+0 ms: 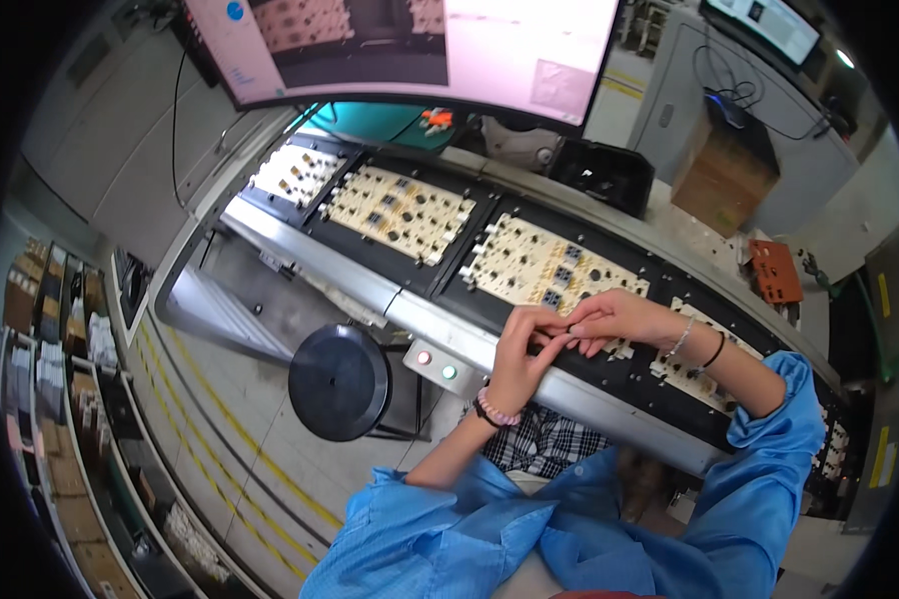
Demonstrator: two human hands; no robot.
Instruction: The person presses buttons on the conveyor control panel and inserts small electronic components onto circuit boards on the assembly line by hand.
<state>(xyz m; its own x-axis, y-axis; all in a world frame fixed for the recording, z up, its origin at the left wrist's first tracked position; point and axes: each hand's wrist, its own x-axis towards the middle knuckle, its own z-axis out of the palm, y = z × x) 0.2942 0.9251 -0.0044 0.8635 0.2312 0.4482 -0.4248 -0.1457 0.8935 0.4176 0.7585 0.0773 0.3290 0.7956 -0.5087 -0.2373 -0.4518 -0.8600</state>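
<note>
Item: conveyor line (370, 290) carrying cream circuit panels. Our left hand (517, 359) and right hand (609, 317) meet over the nearest panel (544, 268), fingertips pinched together on something too small to identify. Black stool (340, 381) stands below the conveyor. Risk, in our judgement: a slipped pinch drops the piece among the panel's components.

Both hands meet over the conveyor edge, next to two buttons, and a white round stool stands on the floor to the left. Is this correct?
Not quite: the stool is black, not white, as the head view shows. The left hand and right hand do meet over the conveyor edge, beside the two buttons.
</note>
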